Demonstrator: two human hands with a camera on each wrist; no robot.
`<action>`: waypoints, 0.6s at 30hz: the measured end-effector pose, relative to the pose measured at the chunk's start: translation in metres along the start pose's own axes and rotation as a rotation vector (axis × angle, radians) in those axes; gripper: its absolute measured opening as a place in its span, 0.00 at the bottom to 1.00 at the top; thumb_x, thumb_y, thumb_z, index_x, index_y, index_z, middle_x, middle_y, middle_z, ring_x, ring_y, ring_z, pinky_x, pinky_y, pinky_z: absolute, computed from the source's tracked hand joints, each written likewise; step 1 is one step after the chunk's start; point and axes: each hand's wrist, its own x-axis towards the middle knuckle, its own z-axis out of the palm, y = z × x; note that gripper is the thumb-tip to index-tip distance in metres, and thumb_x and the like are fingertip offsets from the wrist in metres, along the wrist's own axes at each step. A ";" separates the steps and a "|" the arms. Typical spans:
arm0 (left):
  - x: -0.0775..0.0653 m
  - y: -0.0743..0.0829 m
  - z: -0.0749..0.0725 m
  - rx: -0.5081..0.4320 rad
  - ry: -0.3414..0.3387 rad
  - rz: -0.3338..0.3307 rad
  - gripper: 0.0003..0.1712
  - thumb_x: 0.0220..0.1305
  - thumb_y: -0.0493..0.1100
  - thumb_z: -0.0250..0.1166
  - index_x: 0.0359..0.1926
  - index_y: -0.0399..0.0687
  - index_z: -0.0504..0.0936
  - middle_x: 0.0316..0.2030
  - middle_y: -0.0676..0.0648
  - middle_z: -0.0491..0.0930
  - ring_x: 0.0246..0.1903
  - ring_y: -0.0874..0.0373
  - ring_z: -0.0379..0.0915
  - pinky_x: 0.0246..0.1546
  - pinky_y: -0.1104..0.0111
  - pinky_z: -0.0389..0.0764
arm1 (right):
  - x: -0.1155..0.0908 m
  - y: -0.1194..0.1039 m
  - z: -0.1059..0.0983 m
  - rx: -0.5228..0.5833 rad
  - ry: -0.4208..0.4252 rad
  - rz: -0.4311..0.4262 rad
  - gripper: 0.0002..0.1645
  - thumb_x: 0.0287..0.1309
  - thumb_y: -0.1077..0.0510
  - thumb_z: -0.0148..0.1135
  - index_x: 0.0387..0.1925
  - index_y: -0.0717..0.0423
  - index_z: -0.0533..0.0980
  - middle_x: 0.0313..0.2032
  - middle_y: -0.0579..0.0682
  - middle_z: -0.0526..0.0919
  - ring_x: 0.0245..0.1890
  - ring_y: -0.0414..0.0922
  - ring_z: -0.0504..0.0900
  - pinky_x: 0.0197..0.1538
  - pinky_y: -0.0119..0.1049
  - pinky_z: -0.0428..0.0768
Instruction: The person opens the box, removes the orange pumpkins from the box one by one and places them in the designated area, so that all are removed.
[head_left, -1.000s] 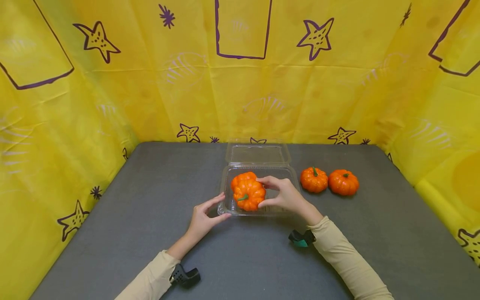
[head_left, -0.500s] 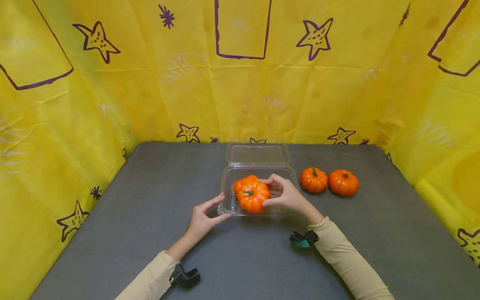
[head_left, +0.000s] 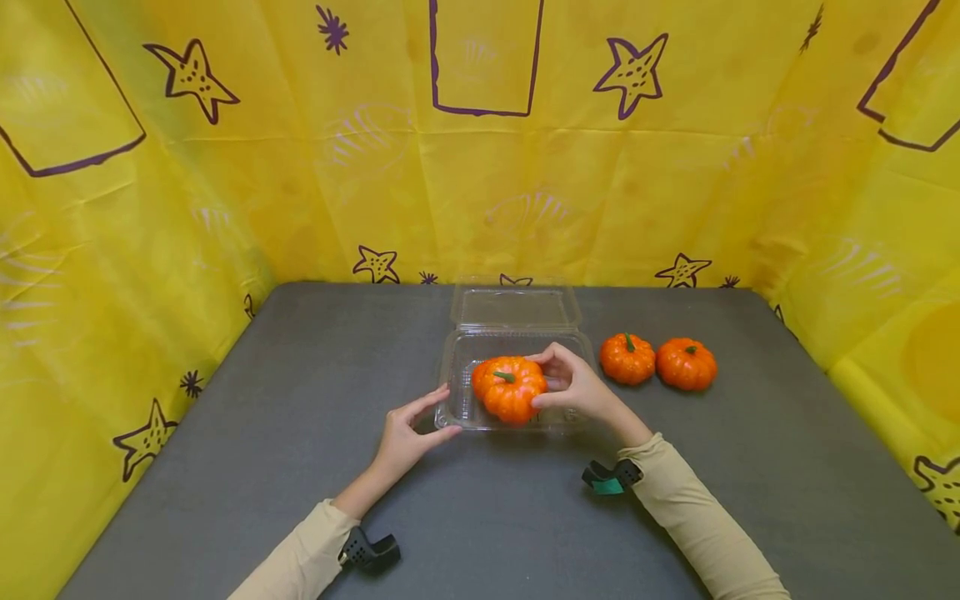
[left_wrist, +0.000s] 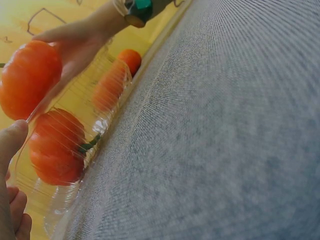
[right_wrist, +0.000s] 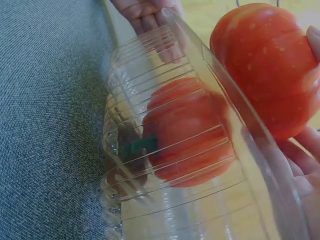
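Observation:
My right hand (head_left: 573, 386) grips a small orange pumpkin (head_left: 513, 392) with a green stem, over the open clear plastic clamshell container (head_left: 558, 418). In the right wrist view this held pumpkin (right_wrist: 265, 70) sits above the container's rim. Through the clear wall shows a second pumpkin (right_wrist: 190, 135), inside the container, its green stem pointing down toward the base. From the head it is mostly hidden behind the held one. My left hand (head_left: 401, 440) holds the container's near left corner, thumb at the rim (left_wrist: 24, 120) and other fingers curled beside the wall.
Two more pumpkins, one (head_left: 627, 359) beside the container and one (head_left: 687, 364) farther right, stand on the grey table (head_left: 337, 350). The container's lid (head_left: 516, 307) lies folded back toward the yellow cloth wall (head_left: 480, 183).
My right hand and its pumpkin have shifted slightly right, and the pumpkin's stem has turned from facing the front to the top. Less of the lower pumpkin shows. My left hand has stayed put.

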 end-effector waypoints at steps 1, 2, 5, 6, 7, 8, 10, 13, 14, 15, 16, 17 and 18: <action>0.000 0.000 0.000 0.000 0.001 0.004 0.28 0.32 0.23 0.72 0.41 0.22 0.76 0.43 0.29 0.74 0.46 0.41 0.71 0.50 0.70 0.68 | 0.000 0.000 -0.001 0.001 0.002 -0.001 0.32 0.38 0.64 0.72 0.40 0.73 0.62 0.49 0.71 0.69 0.47 0.44 0.75 0.45 0.39 0.76; 0.000 0.000 0.000 -0.001 0.002 0.009 0.28 0.32 0.23 0.72 0.41 0.22 0.76 0.43 0.28 0.74 0.46 0.41 0.71 0.50 0.70 0.68 | 0.000 0.000 -0.001 -0.002 0.001 -0.004 0.33 0.39 0.65 0.72 0.43 0.74 0.62 0.49 0.70 0.68 0.47 0.44 0.74 0.45 0.39 0.76; 0.001 0.000 0.000 -0.002 0.007 0.023 0.28 0.31 0.22 0.72 0.41 0.22 0.76 0.43 0.28 0.74 0.46 0.41 0.71 0.50 0.70 0.68 | 0.000 -0.001 -0.003 -0.020 -0.006 -0.007 0.39 0.40 0.66 0.71 0.53 0.75 0.61 0.52 0.70 0.66 0.50 0.44 0.72 0.47 0.38 0.75; 0.001 -0.001 0.000 -0.003 0.009 0.025 0.28 0.31 0.22 0.72 0.41 0.22 0.76 0.43 0.28 0.74 0.46 0.41 0.71 0.50 0.70 0.68 | -0.001 -0.002 -0.004 -0.031 -0.006 -0.006 0.40 0.41 0.66 0.70 0.55 0.74 0.61 0.53 0.70 0.65 0.51 0.44 0.71 0.47 0.38 0.75; 0.000 -0.001 0.000 0.000 0.008 0.031 0.28 0.31 0.22 0.72 0.41 0.22 0.76 0.42 0.28 0.74 0.45 0.40 0.71 0.50 0.70 0.68 | -0.001 -0.004 -0.005 -0.041 -0.006 -0.002 0.41 0.41 0.67 0.70 0.56 0.74 0.61 0.55 0.69 0.65 0.52 0.44 0.70 0.47 0.38 0.75; 0.000 -0.001 0.001 -0.002 0.009 0.029 0.28 0.31 0.22 0.72 0.41 0.22 0.76 0.42 0.28 0.74 0.45 0.40 0.71 0.50 0.70 0.68 | -0.002 -0.005 -0.005 -0.049 -0.005 0.001 0.41 0.41 0.67 0.70 0.57 0.73 0.61 0.56 0.68 0.64 0.53 0.44 0.70 0.47 0.38 0.75; 0.000 -0.001 0.000 0.002 0.007 0.033 0.28 0.31 0.22 0.72 0.41 0.22 0.76 0.42 0.28 0.74 0.45 0.39 0.71 0.50 0.70 0.68 | -0.003 -0.008 -0.007 -0.062 0.006 0.014 0.41 0.41 0.67 0.70 0.57 0.72 0.62 0.56 0.67 0.65 0.53 0.45 0.69 0.47 0.39 0.74; 0.000 0.000 0.000 0.007 0.002 0.034 0.28 0.31 0.22 0.72 0.41 0.22 0.76 0.42 0.27 0.74 0.44 0.37 0.71 0.50 0.70 0.68 | -0.006 -0.013 -0.011 -0.079 0.042 0.038 0.39 0.40 0.68 0.70 0.56 0.71 0.64 0.55 0.65 0.67 0.52 0.46 0.71 0.47 0.39 0.74; 0.000 0.000 0.000 0.007 0.003 0.033 0.28 0.31 0.22 0.72 0.41 0.22 0.76 0.42 0.27 0.74 0.44 0.37 0.71 0.50 0.70 0.68 | -0.007 -0.015 -0.012 -0.084 0.055 0.044 0.39 0.40 0.68 0.70 0.56 0.71 0.64 0.55 0.65 0.68 0.52 0.46 0.71 0.48 0.39 0.74; 0.000 0.001 0.000 0.009 0.002 0.039 0.28 0.31 0.22 0.72 0.41 0.22 0.76 0.42 0.27 0.74 0.44 0.36 0.71 0.50 0.70 0.68 | -0.008 -0.017 -0.013 -0.096 0.066 0.048 0.39 0.40 0.67 0.70 0.56 0.71 0.64 0.54 0.65 0.68 0.51 0.46 0.72 0.48 0.39 0.74; 0.000 0.001 0.000 0.008 0.002 0.040 0.28 0.30 0.22 0.72 0.41 0.22 0.76 0.42 0.26 0.73 0.44 0.36 0.71 0.50 0.70 0.68 | -0.008 -0.018 -0.015 -0.107 0.076 0.047 0.39 0.40 0.67 0.70 0.56 0.71 0.64 0.54 0.65 0.68 0.51 0.46 0.72 0.48 0.39 0.74; 0.001 0.001 0.000 0.007 0.003 0.041 0.28 0.30 0.22 0.72 0.41 0.22 0.76 0.42 0.26 0.73 0.44 0.36 0.71 0.50 0.70 0.68 | -0.010 -0.020 -0.017 -0.119 0.084 0.048 0.39 0.39 0.67 0.71 0.55 0.71 0.65 0.54 0.65 0.69 0.50 0.45 0.73 0.48 0.39 0.74; 0.001 0.001 0.000 0.006 0.003 0.042 0.28 0.30 0.22 0.72 0.41 0.22 0.76 0.41 0.26 0.73 0.44 0.35 0.71 0.50 0.70 0.68 | -0.011 -0.021 -0.018 -0.130 0.089 0.048 0.39 0.39 0.67 0.71 0.55 0.71 0.65 0.53 0.65 0.69 0.50 0.45 0.73 0.48 0.38 0.73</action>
